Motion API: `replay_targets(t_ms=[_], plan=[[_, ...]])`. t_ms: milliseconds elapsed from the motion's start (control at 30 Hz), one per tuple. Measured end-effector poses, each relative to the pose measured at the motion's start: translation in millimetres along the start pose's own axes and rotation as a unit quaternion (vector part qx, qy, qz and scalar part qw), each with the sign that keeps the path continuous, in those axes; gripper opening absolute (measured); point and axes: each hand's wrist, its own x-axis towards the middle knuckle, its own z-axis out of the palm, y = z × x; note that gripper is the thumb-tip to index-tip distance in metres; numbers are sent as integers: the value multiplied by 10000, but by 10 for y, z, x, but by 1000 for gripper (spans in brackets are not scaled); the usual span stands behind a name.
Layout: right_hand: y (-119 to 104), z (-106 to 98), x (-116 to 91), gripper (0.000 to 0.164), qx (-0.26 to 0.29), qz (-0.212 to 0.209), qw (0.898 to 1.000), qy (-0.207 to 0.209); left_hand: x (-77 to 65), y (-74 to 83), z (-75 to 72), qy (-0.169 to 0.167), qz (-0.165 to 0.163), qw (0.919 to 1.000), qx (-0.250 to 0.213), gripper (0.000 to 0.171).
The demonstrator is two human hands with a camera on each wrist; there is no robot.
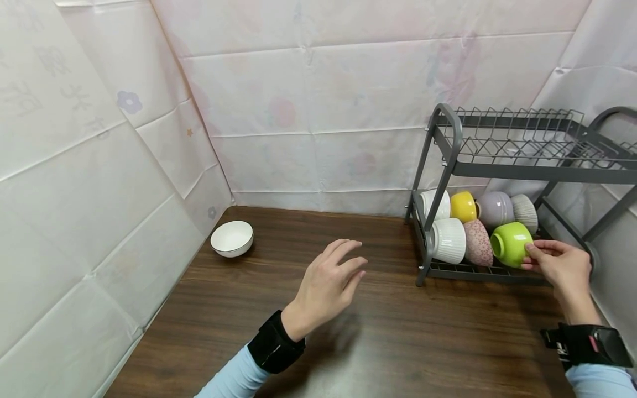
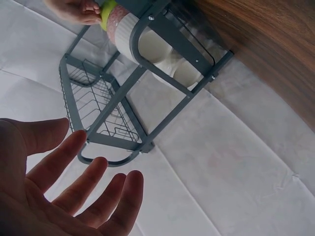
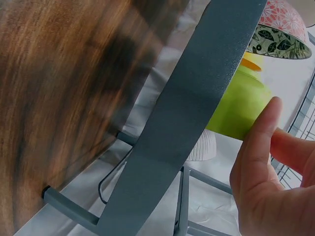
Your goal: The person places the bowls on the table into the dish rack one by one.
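On the lower tier of the dish rack, my right hand (image 1: 562, 264) pinches the rim of a lime-green bowl (image 1: 511, 244), which lies on its side with its foot facing left. In the right wrist view, thumb and fingers (image 3: 261, 128) are at the edge of the green bowl (image 3: 240, 103), partly hidden by the rack's bar. A pink speckled bowl (image 1: 478, 243) sits just left of it, then a white ribbed bowl (image 1: 449, 241). My left hand (image 1: 325, 279) hovers over the table, holding nothing, its fingers loosely spread.
A dark grey two-tier dish rack (image 1: 527, 172) stands at the right by the cloth-covered wall. Behind the front bowls are a yellow bowl (image 1: 463, 207), a lavender bowl (image 1: 496, 209) and others. A white bowl (image 1: 231, 237) stands upright at the back left of the wooden table (image 1: 388, 331).
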Motion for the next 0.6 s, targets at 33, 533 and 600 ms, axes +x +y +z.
replay_targets(t_ms=[33,533,600], plan=[[4,3,-11,24,-22,2,10000,44,0,-1,1,-9,-1,10000,-2,12],[41,35,-128,22,-1393,-228,9870,769,-17,-13,16,-27,12,10000,-17,11],[25,50,-170,20,-1440,-314,9837,1031,-25,-15,18,-27,-6,10000,-14,11]])
